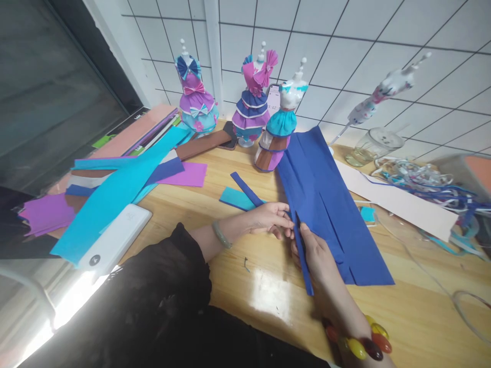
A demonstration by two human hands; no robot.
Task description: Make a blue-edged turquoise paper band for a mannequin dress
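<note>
A long dark blue paper sheet (pixel 326 204) lies on the wooden table (pixel 268 286), cut lengthwise into strips. My left hand (pixel 268 219) pinches the sheet's left edge with closed fingers. My right hand (pixel 312 250) is closed on a narrow blue strip (pixel 305 266) that runs down over its palm toward me. Both hands meet at the sheet's near left side. A loose blue strip (pixel 245 188) and a teal paper piece (pixel 236 198) lie just left of my left hand.
Three small mannequins in paper dresses (pixel 195 97) (pixel 253 102) (pixel 282 128) stand at the back; a fourth (pixel 383 94) leans at the right. Teal, purple and blue papers (pixel 115 189) pile at left by a white device (pixel 115 240). A glass jar (pixel 370 145), white paper strip (pixel 399 202) and ribbon scraps (pixel 429 181) sit at right.
</note>
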